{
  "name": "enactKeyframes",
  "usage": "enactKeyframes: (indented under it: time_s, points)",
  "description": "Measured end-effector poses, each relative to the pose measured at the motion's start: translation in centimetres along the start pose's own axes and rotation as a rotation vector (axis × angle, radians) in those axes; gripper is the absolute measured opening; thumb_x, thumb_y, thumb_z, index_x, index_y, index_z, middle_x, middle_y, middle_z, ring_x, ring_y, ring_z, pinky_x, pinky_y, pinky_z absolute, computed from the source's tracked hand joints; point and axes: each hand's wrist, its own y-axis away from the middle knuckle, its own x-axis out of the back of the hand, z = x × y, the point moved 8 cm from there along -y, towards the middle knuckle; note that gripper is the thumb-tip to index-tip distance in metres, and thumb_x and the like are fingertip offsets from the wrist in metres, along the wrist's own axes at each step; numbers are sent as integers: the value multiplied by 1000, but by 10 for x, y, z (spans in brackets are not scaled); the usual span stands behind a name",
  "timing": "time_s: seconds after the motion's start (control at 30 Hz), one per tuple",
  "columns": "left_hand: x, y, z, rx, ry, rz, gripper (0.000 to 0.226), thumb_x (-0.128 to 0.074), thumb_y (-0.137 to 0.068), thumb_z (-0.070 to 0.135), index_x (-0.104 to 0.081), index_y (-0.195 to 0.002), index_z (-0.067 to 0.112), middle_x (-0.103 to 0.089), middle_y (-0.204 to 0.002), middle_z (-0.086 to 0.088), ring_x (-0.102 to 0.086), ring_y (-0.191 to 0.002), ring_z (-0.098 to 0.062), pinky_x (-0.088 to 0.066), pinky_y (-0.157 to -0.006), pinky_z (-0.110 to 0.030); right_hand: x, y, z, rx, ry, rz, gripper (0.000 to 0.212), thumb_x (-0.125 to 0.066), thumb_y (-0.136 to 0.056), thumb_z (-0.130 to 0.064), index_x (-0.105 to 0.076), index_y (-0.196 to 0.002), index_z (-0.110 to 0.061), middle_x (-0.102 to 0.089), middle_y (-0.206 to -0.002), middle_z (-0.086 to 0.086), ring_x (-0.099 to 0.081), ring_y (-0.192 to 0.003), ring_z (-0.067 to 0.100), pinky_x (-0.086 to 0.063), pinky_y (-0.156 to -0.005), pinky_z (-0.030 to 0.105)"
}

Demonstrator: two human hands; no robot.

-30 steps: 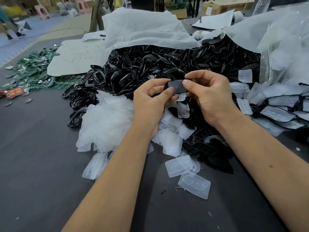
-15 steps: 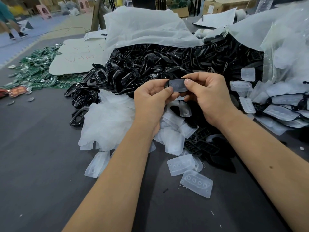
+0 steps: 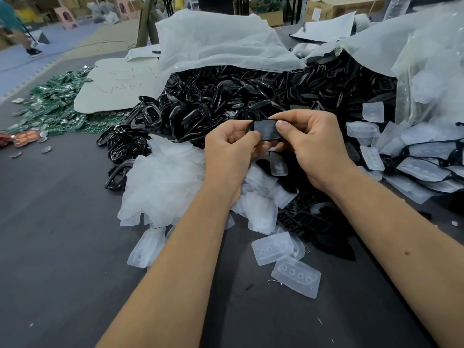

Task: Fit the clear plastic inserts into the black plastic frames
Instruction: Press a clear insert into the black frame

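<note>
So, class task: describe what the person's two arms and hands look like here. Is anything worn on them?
Both forearms are bare to the frame edge: no sleeves, gloves, watch or rings show. The left hand and right hand have short, unpainted nails.

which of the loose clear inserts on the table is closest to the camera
The clear insert with four round holes, lying flat and alone on the dark table, nearer than its overlapping neighbour.

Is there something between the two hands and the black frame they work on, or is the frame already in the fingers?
Nothing visible stands between them. The left hand and the right hand both pinch the black frame directly, thumbs on its front face, raised above the pile of black frames. A clear insert appears to sit in it.
</note>
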Motion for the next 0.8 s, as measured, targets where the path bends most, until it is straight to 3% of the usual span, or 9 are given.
enactKeyframes:
  time_s: [0.2, 0.4, 0.67, 0.8]
  points:
    - [-2, 0, 2, -23, 16, -28, 11, -65, -97, -5, -74, -98, 1, -76, -83, -15, -76, -78, -24, -60, -71, -25, 1, -1, 0, 25, 20, 8, 15, -68, -98, -2, -79, -99, -12, -79, -84, 8, -71, -66, 21, -57, -62, 25]
    - [2, -1, 1, -37, -31, 12, 15, -66, -95, -8, -75, -92, 4, -74, -77, -12, -75, -68, -24, -60, -65, -25, -2, 0, -2, 49, 71, -35, 17, -66, -98, -1, -79, -99, -12, -79, -84, 7, -70, -64, 19, -58, -63, 24]
    - [4, -2, -1, -22, -1, 20, 18, -65, -94, -10, -74, -87, 3, -73, -76, -13, -74, -66, -22, -59, -63, -23, -8, 3, -5, -46, -89, -73, 36, -41, -109, -7, -76, -100, -3, -74, -97, 28, -69, -74, 25, -54, -55, 29]
    - [4, -2, 0, -27, 18, 17, 18, -66, -94, -10, -74, -87, 4, -70, -75, -11, -73, -64, -19, -59, -63, -23, -6, 2, -3, -57, -63, -47, 36, -42, -108, -9, -75, -96, -4, -69, -84, 23, -59, -65, 24, -47, -47, 31]
